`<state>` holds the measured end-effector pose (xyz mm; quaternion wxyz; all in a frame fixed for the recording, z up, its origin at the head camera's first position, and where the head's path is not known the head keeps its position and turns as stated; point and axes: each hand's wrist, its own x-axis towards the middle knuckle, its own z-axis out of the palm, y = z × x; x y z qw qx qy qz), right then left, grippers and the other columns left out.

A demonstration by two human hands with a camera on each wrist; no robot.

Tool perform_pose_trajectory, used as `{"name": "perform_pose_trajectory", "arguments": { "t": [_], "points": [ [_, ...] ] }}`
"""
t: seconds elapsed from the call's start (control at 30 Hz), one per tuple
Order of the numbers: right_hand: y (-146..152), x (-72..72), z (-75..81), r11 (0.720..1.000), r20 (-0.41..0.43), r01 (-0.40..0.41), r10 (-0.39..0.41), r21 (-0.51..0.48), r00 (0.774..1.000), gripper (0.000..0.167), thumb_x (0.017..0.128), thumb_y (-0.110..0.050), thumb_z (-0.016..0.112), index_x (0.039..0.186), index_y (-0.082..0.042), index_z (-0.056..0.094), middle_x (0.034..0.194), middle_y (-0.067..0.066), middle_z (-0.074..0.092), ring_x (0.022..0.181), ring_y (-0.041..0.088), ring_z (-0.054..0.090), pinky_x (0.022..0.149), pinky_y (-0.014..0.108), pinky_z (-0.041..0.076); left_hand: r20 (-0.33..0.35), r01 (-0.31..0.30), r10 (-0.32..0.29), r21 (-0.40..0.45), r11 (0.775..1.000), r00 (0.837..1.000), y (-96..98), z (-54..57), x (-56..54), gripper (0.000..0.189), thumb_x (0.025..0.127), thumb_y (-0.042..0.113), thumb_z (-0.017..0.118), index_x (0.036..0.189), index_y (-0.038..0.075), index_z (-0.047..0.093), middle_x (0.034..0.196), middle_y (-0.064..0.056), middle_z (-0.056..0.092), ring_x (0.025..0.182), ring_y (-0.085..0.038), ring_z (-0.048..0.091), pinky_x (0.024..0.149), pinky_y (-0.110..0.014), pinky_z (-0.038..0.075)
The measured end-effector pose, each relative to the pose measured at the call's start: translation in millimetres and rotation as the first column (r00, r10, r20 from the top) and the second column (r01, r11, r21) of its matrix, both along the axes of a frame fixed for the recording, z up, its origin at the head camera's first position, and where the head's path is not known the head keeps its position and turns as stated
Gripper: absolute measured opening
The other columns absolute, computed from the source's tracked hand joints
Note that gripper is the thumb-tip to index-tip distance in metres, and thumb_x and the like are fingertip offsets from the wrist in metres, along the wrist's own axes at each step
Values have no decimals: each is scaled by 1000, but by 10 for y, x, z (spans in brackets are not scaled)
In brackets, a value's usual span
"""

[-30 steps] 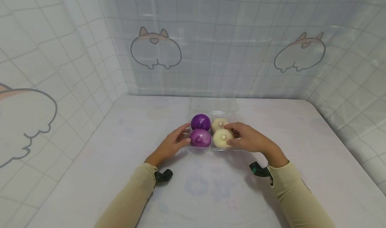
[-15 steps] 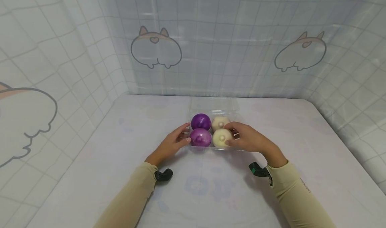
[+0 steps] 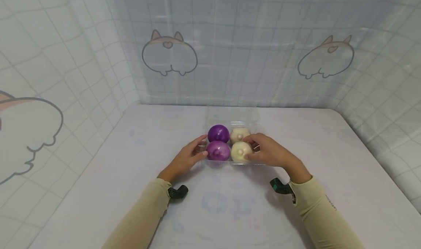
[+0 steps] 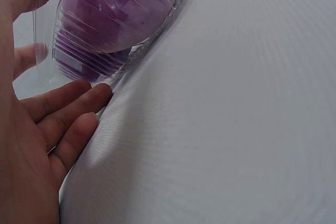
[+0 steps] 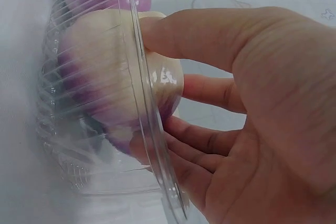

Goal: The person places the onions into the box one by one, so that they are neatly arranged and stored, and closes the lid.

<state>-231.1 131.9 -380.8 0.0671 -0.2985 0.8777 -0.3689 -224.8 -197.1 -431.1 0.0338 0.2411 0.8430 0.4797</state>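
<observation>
A clear plastic clamshell box [image 3: 232, 162] holds two purple and two cream round, knobbed things that look like onions or turnips. My right hand [image 3: 271, 150] grips the front cream knobbed ball [image 3: 241, 152] from the right, thumb at the front, fingers at the far side. In the right wrist view this ball [image 5: 105, 66] has a purplish underside, seen through the ribbed wall. My left hand [image 3: 187, 155] rests at the box's left wall, thumb and fingers spread, beside the front purple ball [image 3: 218, 151]. The left wrist view shows its lower fingers lying loosely below a purple ball [image 4: 115, 11].
Behind the front pair sit a darker purple ball [image 3: 218, 133] and a second cream ball [image 3: 239, 134]. The box's clear lid [image 3: 232, 113] lies back toward the rear wall. White tiled-pattern sheeting [image 3: 230, 59] encloses the pale cloth-covered table [image 3: 158, 132].
My right hand and the front cream ball have shifted slightly left, and the ball's knob has tipped leftward. The left hand keeps its place at the box.
</observation>
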Motion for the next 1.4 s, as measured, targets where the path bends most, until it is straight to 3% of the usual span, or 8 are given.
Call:
{"name": "perform_pose_trajectory", "arguments": {
  "t": [0.13, 0.23, 0.33, 0.57, 0.83, 1.23, 1.4],
  "points": [
    [3, 5, -3, 1000, -5, 8, -8, 11, 1000, 47, 89, -15, 75, 131, -1, 58, 118, 8, 61, 108, 23, 59, 96, 44, 51, -2, 12, -12, -2, 1000, 1000, 29, 162, 113, 62, 103, 21, 57, 157, 4, 30, 146, -25, 47, 127, -40, 53, 108, -54, 40],
    [2, 2, 0, 1000, -5, 10, -10, 15, 1000, 44, 91, -18, 74, 129, -2, 59, 117, 7, 62, 108, 22, 60, 96, 43, 51, -2, 6, -6, -2, 1000, 1000, 39, 183, 141, 63, 103, 22, 57, 157, 5, 29, 147, -24, 47, 127, -40, 53, 108, -55, 40],
    [-4, -1, 4, 1000, -3, 13, -13, 16, 1000, 39, 94, -20, 72, 127, -3, 61, 117, 6, 63, 108, 22, 60, 96, 43, 52, -3, 2, -2, -2, 1000, 1000, 41, 170, 142, 63, 103, 21, 57, 158, 6, 28, 148, -23, 47, 126, -40, 53, 107, -56, 40],
    [-26, 7, 5, 1000, 5, 21, -21, 16, 1000, 37, 96, -15, 68, 128, -1, 60, 120, 8, 63, 110, 24, 61, 97, 43, 52, -18, -14, 13, -24, 1000, 1000, -62, -177, -80, 65, 102, 36, 59, 159, 26, 29, 149, -8, 49, 126, -27, 56, 107, -51, 42],
    [-27, 20, 19, 999, 5, 43, -43, 22, 999, 34, 96, -15, 66, 127, -1, 62, 120, 8, 63, 110, 24, 62, 96, 43, 52, -15, -9, 9, -8, 1000, 1000, -56, -180, -67, 65, 102, 33, 59, 159, 23, 29, 149, -11, 49, 126, -29, 55, 107, -52, 42],
    [50, -45, 19, 990, -83, 135, -137, -32, 987, 27, 99, -17, 62, 121, -3, 67, 115, 7, 68, 104, 21, 65, 90, 42, 55, -29, -12, 12, -18, 1000, 1000, -41, -190, -105, 66, 102, 39, 58, 160, 27, 28, 148, -6, 49, 126, -24, 56, 107, -48, 44],
    [78, -56, 40, 982, -92, 178, -184, -67, 979, 26, 100, -18, 63, 120, -3, 68, 116, 8, 69, 104, 23, 65, 89, 44, 55, -31, -12, 12, 4, 1000, 999, -36, -181, -105, 68, 102, 31, 60, 160, 20, 26, 148, -11, 49, 126, -28, 55, 106, -50, 44]
  ]
}}
